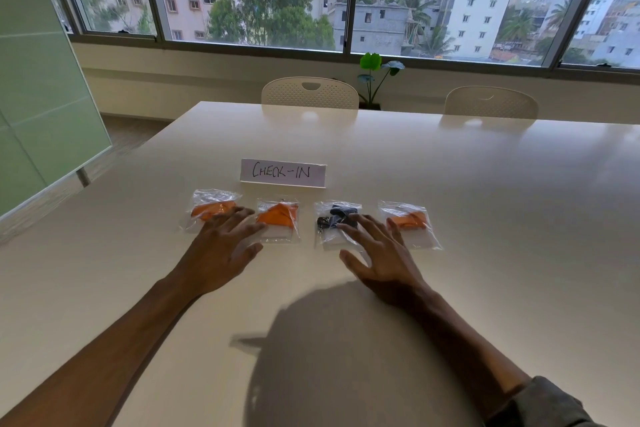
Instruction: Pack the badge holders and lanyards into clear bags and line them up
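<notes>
Four clear bags lie in a row on the white table (pixel 485 218), just in front of a folded card (pixel 283 173) hand-lettered "CHECK-IN". Counted from the left: the first bag (pixel 207 208), the second bag (pixel 278 218) and the fourth bag (pixel 410 224) each hold an orange lanyard, three in all, while the third bag (pixel 334 224) holds a single dark one. The badge holders inside are too faint to make out. The left hand (pixel 221 246) is spread flat with straight fingers, reaching over the first bag and towards the second, grasping nothing. The right hand (pixel 381 253) is likewise spread, its fingers reaching over the third bag and towards the fourth. Across the table stand two white chairs, the left chair (pixel 310 92) and the right chair (pixel 491 100), with one green plant (pixel 375 74) between them under the window (pixel 249 7).
</notes>
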Demonstrator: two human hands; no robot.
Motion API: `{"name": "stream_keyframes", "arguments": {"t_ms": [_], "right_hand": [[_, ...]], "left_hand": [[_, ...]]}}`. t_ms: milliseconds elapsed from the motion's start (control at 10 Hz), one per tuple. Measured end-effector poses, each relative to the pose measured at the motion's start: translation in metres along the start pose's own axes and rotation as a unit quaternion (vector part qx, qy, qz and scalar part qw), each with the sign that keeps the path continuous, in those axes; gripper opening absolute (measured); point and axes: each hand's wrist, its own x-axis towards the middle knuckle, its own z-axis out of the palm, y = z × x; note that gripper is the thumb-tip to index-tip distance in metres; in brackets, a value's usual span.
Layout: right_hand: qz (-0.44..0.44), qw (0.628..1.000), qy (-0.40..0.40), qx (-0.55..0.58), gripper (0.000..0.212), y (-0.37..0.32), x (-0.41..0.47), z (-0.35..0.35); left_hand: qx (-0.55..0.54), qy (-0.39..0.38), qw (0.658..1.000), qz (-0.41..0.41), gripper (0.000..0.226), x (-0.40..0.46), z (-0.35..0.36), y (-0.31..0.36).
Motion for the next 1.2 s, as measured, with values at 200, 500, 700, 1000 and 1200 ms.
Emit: {"name": "stream_keyframes", "arguments": {"t_ms": [200,500,700,1000,1200], "right_hand": [[0.023,0.998,-0.059,0.005,0.044,0.004,0.005,0.004],[0.021,0.998,-0.052,0.002,0.046,0.003,0.005,0.004],[0.013,1.0,-0.004,0.013,0.065,-0.001,0.0,-0.002],[0.05,0.997,0.057,-0.013,0.066,-0.007,-0.005,-0.004],[0.041,0.993,0.093,-0.053,0.067,-0.016,-0.013,-0.009]], "left_hand": [[-0.067,-0.005,0.998,0.011,0.032,0.002,0.003,-0.006],[-0.059,0.018,0.998,0.017,0.036,0.002,0.006,-0.005],[-0.039,0.034,0.998,-0.023,0.043,0.0,0.003,-0.003],[0.012,0.107,0.993,-0.051,0.042,0.004,-0.014,0.019],[0.016,0.133,0.99,-0.044,0.044,0.003,-0.023,0.036]]}}
